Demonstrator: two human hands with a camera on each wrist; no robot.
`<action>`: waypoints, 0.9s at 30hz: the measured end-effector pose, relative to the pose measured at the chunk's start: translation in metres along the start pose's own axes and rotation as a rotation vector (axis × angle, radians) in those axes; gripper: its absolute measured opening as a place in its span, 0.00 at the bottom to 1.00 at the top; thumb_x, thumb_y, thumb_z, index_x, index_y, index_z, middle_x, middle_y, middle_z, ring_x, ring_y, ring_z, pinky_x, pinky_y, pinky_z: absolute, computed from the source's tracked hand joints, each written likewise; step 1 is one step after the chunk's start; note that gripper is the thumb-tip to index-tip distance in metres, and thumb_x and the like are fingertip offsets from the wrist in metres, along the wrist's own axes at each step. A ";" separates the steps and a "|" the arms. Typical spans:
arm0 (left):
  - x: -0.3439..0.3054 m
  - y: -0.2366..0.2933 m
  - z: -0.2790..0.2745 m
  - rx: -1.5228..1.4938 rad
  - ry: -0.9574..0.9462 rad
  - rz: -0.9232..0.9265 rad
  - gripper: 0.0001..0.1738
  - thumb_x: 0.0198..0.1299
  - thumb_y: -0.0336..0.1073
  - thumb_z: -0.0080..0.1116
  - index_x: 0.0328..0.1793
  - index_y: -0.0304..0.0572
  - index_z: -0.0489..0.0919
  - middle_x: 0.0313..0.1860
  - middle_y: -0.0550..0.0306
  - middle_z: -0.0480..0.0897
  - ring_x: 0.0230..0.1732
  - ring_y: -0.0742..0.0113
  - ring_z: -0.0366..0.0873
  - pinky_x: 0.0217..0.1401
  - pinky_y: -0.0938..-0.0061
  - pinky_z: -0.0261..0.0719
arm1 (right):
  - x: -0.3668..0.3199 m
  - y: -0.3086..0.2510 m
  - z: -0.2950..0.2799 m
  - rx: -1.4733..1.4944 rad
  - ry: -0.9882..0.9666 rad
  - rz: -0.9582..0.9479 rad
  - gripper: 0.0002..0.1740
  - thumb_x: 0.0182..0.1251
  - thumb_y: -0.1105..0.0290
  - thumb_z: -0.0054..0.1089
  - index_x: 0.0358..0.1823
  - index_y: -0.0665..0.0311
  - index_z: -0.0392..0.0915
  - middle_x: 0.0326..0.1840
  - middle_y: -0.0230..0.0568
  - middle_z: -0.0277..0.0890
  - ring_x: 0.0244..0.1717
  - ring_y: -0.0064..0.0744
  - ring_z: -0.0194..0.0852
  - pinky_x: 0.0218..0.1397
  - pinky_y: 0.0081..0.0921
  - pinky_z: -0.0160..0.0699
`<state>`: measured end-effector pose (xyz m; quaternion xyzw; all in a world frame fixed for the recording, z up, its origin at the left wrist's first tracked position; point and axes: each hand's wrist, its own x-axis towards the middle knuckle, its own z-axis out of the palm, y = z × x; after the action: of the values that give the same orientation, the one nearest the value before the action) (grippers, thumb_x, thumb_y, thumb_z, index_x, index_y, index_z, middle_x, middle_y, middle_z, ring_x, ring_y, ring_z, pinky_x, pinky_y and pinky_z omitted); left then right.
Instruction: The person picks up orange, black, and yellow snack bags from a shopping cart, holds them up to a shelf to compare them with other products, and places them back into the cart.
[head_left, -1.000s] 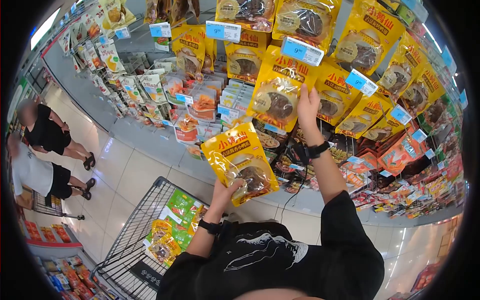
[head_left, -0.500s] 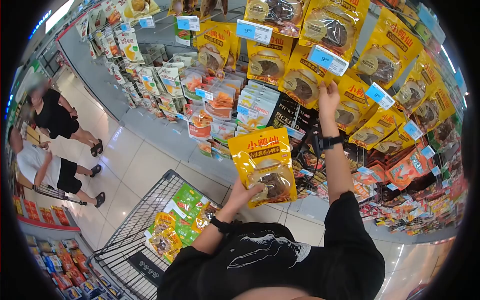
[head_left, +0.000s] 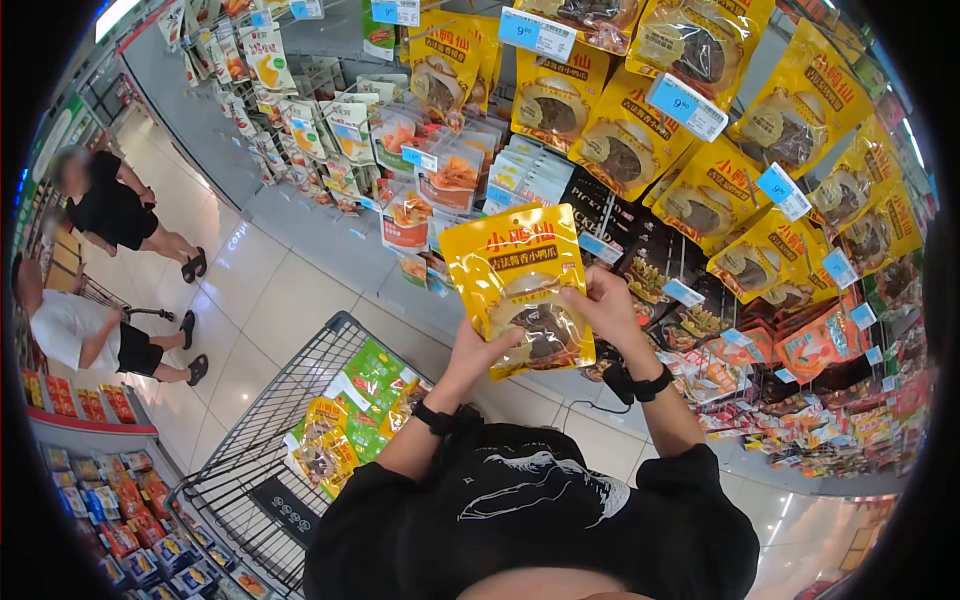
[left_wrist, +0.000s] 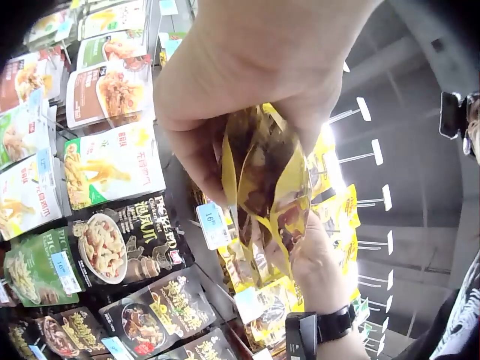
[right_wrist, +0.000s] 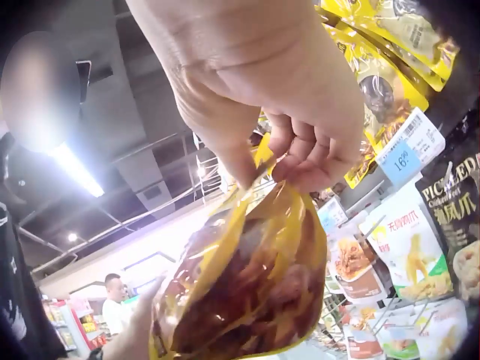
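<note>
A yellow food pouch (head_left: 520, 265) with a clear window is held up in front of the chest, its printed face toward the head camera. The left hand (head_left: 478, 350) grips its lower left edge, thumb on the front. At the right edge the right hand (head_left: 606, 305) pinches it with thumb and curled fingers. The left wrist view shows the pouch (left_wrist: 266, 191) edge-on under the left hand (left_wrist: 255, 75). In the right wrist view the right hand (right_wrist: 300, 112) pinches the edge of the pouch (right_wrist: 255, 277).
Yellow pouches (head_left: 625, 135) hang on the rack behind price tags (head_left: 688, 106). A wire cart (head_left: 330, 335) at the lower left holds green and yellow packs (head_left: 325, 440). Two people (head_left: 110, 200) stand in the aisle at the left. Dark packs (left_wrist: 161, 311) line the lower shelves.
The right hand has left the hanging pouches, come down toward the chest and taken hold of the held pouch's right edge. The left hand has raised that pouch slightly.
</note>
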<state>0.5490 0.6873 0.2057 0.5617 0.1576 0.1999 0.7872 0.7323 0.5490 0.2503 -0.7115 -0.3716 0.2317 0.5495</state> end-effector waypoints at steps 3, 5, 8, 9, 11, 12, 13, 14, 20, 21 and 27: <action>0.004 -0.024 -0.009 -0.074 0.064 -0.029 0.25 0.58 0.32 0.62 0.60 0.33 0.68 0.53 0.56 0.77 0.50 0.71 0.76 0.52 0.74 0.76 | 0.002 -0.009 -0.001 0.065 -0.046 0.041 0.08 0.64 0.73 0.59 0.40 0.68 0.71 0.35 0.33 0.77 0.33 0.12 0.71 0.37 0.15 0.74; 0.008 -0.039 -0.015 -0.260 0.274 -0.131 0.22 0.62 0.34 0.57 0.60 0.33 0.69 0.51 0.56 0.78 0.47 0.72 0.76 0.49 0.75 0.76 | 0.002 -0.009 -0.001 0.146 -0.034 0.049 0.07 0.69 0.74 0.53 0.44 0.68 0.69 0.40 0.35 0.77 0.36 0.14 0.73 0.38 0.16 0.75; 0.005 -0.026 -0.015 -0.229 0.289 -0.012 0.19 0.65 0.35 0.54 0.58 0.32 0.70 0.49 0.57 0.78 0.45 0.73 0.76 0.48 0.76 0.76 | 0.012 -0.032 0.009 0.415 0.022 0.115 0.07 0.71 0.75 0.47 0.48 0.67 0.67 0.44 0.36 0.76 0.37 0.15 0.74 0.40 0.16 0.76; 0.005 -0.024 -0.017 -0.233 0.293 -0.010 0.19 0.65 0.35 0.54 0.58 0.32 0.70 0.49 0.57 0.78 0.45 0.73 0.76 0.48 0.76 0.76 | 0.018 -0.033 0.006 0.408 -0.042 0.133 0.09 0.72 0.76 0.44 0.51 0.66 0.64 0.47 0.37 0.74 0.42 0.17 0.74 0.44 0.17 0.75; 0.005 -0.021 -0.025 -0.229 0.288 0.004 0.19 0.64 0.35 0.55 0.57 0.32 0.71 0.48 0.58 0.79 0.46 0.73 0.76 0.48 0.76 0.75 | 0.031 -0.040 0.007 0.374 -0.053 0.092 0.09 0.71 0.77 0.44 0.50 0.66 0.64 0.47 0.37 0.74 0.44 0.17 0.73 0.47 0.17 0.74; 0.005 -0.022 -0.030 -0.232 0.294 0.011 0.19 0.64 0.35 0.55 0.57 0.32 0.71 0.48 0.58 0.79 0.46 0.73 0.76 0.48 0.76 0.75 | 0.038 -0.047 0.007 0.341 -0.061 0.050 0.08 0.71 0.77 0.44 0.50 0.66 0.64 0.46 0.36 0.74 0.45 0.17 0.72 0.49 0.18 0.74; 0.006 -0.025 -0.036 -0.243 0.288 0.025 0.20 0.65 0.35 0.54 0.59 0.32 0.69 0.51 0.56 0.78 0.48 0.71 0.76 0.50 0.74 0.76 | 0.043 -0.057 0.007 0.303 -0.074 -0.027 0.09 0.71 0.78 0.44 0.50 0.66 0.64 0.46 0.35 0.74 0.47 0.17 0.71 0.51 0.18 0.71; 0.007 -0.026 -0.042 -0.253 0.280 0.040 0.21 0.65 0.35 0.53 0.61 0.33 0.67 0.53 0.55 0.76 0.50 0.69 0.76 0.52 0.72 0.77 | 0.052 -0.059 0.006 0.300 -0.081 -0.032 0.09 0.71 0.78 0.44 0.50 0.66 0.64 0.46 0.35 0.74 0.47 0.17 0.71 0.51 0.18 0.71; -0.001 -0.014 -0.059 -0.257 0.376 0.067 0.21 0.65 0.36 0.54 0.60 0.33 0.68 0.52 0.54 0.77 0.48 0.69 0.77 0.50 0.72 0.78 | 0.110 -0.079 0.003 0.386 0.081 -0.269 0.10 0.71 0.77 0.45 0.52 0.67 0.65 0.48 0.36 0.75 0.46 0.18 0.72 0.51 0.18 0.70; -0.003 -0.012 -0.060 -0.265 0.406 0.068 0.21 0.64 0.36 0.54 0.59 0.32 0.68 0.51 0.54 0.77 0.47 0.69 0.77 0.49 0.73 0.78 | 0.119 -0.081 0.003 0.369 0.117 -0.283 0.11 0.71 0.76 0.46 0.52 0.67 0.65 0.50 0.39 0.74 0.47 0.20 0.73 0.51 0.18 0.71; -0.009 -0.013 -0.065 -0.258 0.463 0.086 0.20 0.64 0.35 0.55 0.58 0.31 0.69 0.50 0.54 0.78 0.47 0.69 0.77 0.48 0.73 0.78 | 0.152 -0.071 0.012 0.421 0.257 -0.331 0.10 0.71 0.76 0.46 0.51 0.68 0.65 0.49 0.38 0.74 0.47 0.22 0.72 0.51 0.19 0.71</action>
<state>0.5127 0.7326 0.1733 0.4023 0.2829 0.3747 0.7859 0.7978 0.6839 0.3267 -0.5353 -0.3537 0.1187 0.7578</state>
